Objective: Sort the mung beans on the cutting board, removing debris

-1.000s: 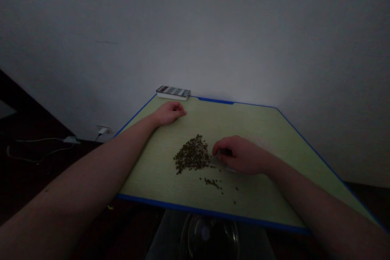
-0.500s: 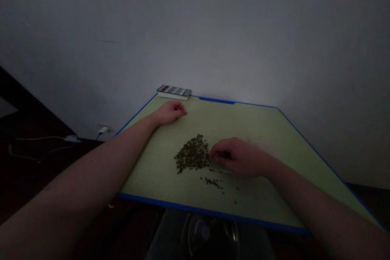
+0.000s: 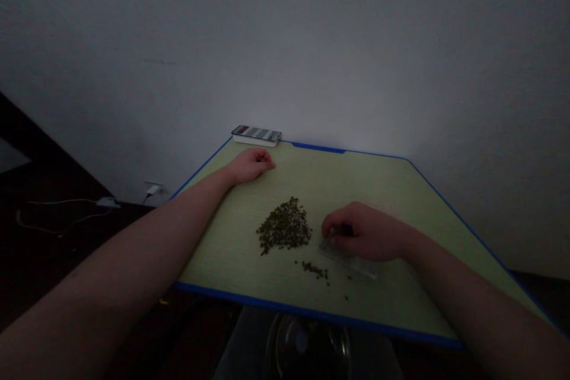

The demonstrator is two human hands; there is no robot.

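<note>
My left hand (image 3: 252,165) rests on the far left of the pale green tabletop (image 3: 214,255), its fingers loosely curled with nothing seen in them. Between finger and thumb, my right hand (image 3: 360,231) pinches a clear, flat plastic strip (image 3: 363,268), low over the tabletop. Most of that strip is under the hand, and its exact kind is not plain. Just left of the right hand lies a heap of small, dark greenish-brown grains (image 3: 285,228), apart from the strip. A few loose grains (image 3: 314,269) are scattered nearer the front edge.
A phone with a lit screen (image 3: 257,133) lies on a white box at the far left corner. Blue edging (image 3: 312,309) runs round the table. Below the front edge, a clear round vessel (image 3: 307,344) sits at my lap. The wall (image 3: 356,59) stands behind.
My right hand has moved right with the clear strip, away from the heap, and a gap now shows between them. My left hand has stayed in place.
</note>
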